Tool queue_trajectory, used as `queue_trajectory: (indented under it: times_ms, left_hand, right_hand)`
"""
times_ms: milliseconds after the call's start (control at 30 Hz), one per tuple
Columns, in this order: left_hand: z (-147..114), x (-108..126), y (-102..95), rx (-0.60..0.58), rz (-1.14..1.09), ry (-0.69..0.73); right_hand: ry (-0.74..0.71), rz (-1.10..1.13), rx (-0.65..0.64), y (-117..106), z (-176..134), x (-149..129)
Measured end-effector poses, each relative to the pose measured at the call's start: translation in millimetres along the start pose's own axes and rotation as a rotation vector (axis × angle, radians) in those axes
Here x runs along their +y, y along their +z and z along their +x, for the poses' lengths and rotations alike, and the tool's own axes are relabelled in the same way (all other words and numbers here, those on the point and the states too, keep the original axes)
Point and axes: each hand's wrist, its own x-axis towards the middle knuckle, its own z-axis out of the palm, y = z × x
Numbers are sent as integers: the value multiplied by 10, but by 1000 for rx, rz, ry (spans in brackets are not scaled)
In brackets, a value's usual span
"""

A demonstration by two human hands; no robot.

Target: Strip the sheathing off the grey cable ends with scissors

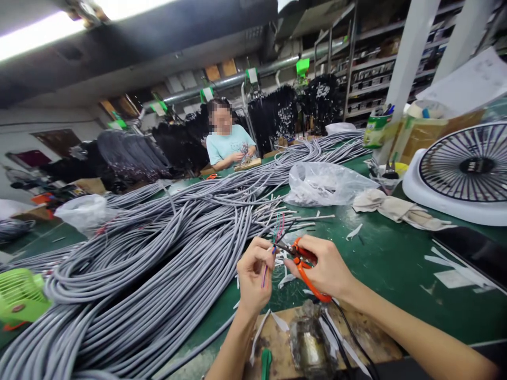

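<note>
Between the thumb and fingers of my left hand [256, 272] are pinched thin coloured wires [279, 227], with red and green strands sticking up and purple ends hanging below. My right hand [325, 264] is wrapped around orange-handled scissors [312, 279]. The blades point left and reach the wires right at my left fingertips. Whether the blades touch the wires is too small to tell. To the left of my hands lies a large heap of grey cables [190, 243]. White scraps are scattered on the green table [380, 258] around my hands.
A wooden board [364, 338] with a metal block [312, 340] and black cords lies close in front. A clear plastic bag [325, 184], a cloth [396, 206] and a white fan [467, 169] stand right. Across the table sits a person [227, 142] handling wires.
</note>
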Motion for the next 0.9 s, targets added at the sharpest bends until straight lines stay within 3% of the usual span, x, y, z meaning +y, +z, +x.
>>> queue_trajectory:
  times_ms: [133, 367, 533, 667, 767, 833, 900]
  left_hand:
    - [-13, 7, -20, -33, 89, 38]
    - [-20, 29, 16, 18, -21, -32]
    - [54, 21, 68, 85, -220, -273]
    - [104, 267, -17, 129, -362, -500]
    - [-117, 699, -222, 76, -483, -656]
    - [-462, 977, -356, 28, -573, -710]
    - [-938, 1130, -412, -23, -568, -812]
  right_hand:
    - [-28, -124, -38, 19, -33, 39]
    - [-102, -269, 14, 22, -90, 56]
    - [-144, -259, 84, -29, -56, 46]
    - [43, -352, 149, -175, 55, 172]
    - [272, -635, -114, -241, 129, 374]
    - [346, -736, -289, -240, 147, 497]
    - [331, -742, -375, -211, 145, 567]
